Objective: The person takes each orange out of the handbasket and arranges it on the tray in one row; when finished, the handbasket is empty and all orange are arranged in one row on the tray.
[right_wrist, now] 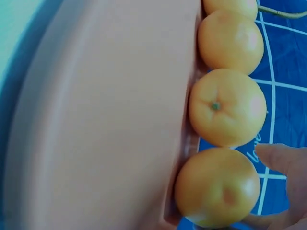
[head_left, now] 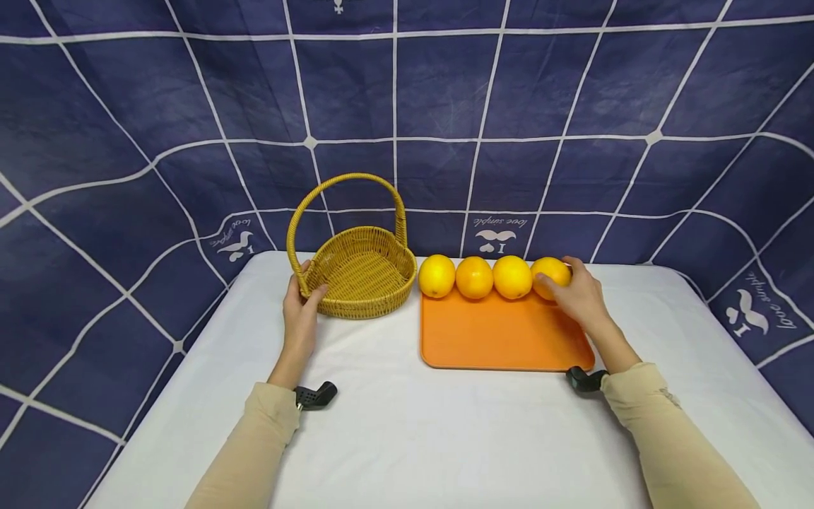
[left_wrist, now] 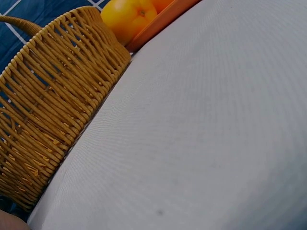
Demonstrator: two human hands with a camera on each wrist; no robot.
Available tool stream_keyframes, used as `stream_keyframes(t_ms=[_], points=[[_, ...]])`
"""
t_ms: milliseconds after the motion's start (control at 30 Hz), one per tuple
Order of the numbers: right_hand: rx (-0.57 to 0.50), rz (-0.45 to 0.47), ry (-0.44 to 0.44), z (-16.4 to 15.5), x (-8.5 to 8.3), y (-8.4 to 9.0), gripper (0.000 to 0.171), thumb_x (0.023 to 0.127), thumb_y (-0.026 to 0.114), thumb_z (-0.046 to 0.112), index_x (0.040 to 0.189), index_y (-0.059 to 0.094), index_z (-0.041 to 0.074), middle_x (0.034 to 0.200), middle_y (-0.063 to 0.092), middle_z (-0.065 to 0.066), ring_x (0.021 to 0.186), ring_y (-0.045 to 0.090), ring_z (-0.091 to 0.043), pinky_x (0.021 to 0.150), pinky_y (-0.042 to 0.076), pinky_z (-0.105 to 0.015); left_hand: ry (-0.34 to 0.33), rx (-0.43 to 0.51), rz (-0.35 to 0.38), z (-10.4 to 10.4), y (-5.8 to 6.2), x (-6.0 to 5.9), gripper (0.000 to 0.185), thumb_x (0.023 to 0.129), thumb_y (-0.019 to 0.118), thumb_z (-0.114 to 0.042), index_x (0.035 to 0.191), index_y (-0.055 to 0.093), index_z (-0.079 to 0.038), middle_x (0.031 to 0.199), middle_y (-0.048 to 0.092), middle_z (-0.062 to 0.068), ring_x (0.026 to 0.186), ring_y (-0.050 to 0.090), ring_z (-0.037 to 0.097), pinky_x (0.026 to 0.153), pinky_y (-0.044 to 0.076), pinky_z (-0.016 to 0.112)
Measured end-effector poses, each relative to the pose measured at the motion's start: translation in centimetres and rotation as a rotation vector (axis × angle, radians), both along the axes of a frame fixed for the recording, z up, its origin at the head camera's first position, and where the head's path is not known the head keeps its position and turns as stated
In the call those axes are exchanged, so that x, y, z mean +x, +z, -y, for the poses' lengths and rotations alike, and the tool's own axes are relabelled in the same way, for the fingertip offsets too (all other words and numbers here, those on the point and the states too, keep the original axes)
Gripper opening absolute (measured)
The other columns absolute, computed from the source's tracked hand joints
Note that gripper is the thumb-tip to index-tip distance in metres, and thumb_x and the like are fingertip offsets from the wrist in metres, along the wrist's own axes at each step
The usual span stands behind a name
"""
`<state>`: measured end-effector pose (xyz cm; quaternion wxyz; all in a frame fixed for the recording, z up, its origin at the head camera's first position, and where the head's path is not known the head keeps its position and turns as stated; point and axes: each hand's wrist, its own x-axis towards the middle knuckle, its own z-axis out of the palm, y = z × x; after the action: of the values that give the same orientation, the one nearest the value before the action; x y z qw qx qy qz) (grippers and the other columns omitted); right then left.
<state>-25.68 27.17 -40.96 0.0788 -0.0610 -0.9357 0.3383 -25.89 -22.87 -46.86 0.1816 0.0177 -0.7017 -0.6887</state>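
Note:
My left hand grips the left rim of a round yellow wicker basket, thumb on the near side, at the foot of its tall arched handle. The basket's woven side fills the left of the left wrist view. Four-in-line is how the oranges stand along the far edge of an orange rectangular tray. My right hand holds the rightmost orange, thumb in front and fingers at its far side. In the right wrist view that orange lies lowest, fingers curving about it.
Beside the held one sit the other oranges, the nearest orange in contact with it. A white cloth covers the table. Behind the table hangs a dark blue curtain with white grid lines. Black wrist devices show at both cuffs.

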Motion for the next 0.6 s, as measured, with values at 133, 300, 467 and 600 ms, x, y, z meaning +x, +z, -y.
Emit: stream_keyframes(t_ms=[133, 300, 467, 600], points=[[0.004, -0.074, 0.003, -0.3, 0.6, 0.3, 0.078, 0.105, 0.061, 0.045, 0.156, 0.037, -0.008, 0.151, 0.049, -0.037, 0.136, 0.048, -0.055, 0.114, 0.041, -0.067, 0.001, -0.003, 0.003, 0.0, -0.1, -0.1, 0.062, 0.104, 0.060, -0.013, 0.162, 0.041, -0.022, 0.166, 0.042, 0.001, 0.150, 0.042, 0.019, 0.124, 0.034, 0.036], [0.036, -0.198, 0.014, -0.8, 1.6, 0.3, 0.069, 0.104, 0.064, 0.041, 0.153, 0.047, -0.005, 0.149, 0.054, -0.034, 0.135, 0.051, -0.053, 0.107, 0.047, -0.068, 0.005, -0.022, 0.005, 0.0, -0.2, 0.0, 0.062, 0.104, 0.061, -0.015, 0.162, 0.042, -0.024, 0.166, 0.042, 0.001, 0.151, 0.041, 0.018, 0.125, 0.034, 0.036], [0.084, -0.220, 0.043, -1.6, 3.0, 0.6, 0.070, 0.104, 0.063, 0.044, 0.153, 0.047, -0.003, 0.148, 0.052, -0.035, 0.134, 0.050, -0.055, 0.107, 0.043, -0.073, 0.004, -0.017, 0.032, -0.1, 0.2, 0.2, 0.062, 0.104, 0.060, -0.014, 0.163, 0.041, -0.021, 0.167, 0.041, 0.003, 0.152, 0.040, 0.019, 0.125, 0.033, 0.035], [0.132, -0.203, 0.086, -2.5, 4.5, 0.8, 0.074, 0.104, 0.063, 0.045, 0.156, 0.043, -0.003, 0.152, 0.047, -0.037, 0.138, 0.044, -0.057, 0.109, 0.037, -0.076, -0.003, -0.022, 0.051, -0.5, 2.0, 1.3, 0.061, 0.105, 0.060, -0.015, 0.162, 0.040, -0.013, 0.167, 0.041, 0.009, 0.152, 0.041, 0.025, 0.124, 0.034, 0.036]])
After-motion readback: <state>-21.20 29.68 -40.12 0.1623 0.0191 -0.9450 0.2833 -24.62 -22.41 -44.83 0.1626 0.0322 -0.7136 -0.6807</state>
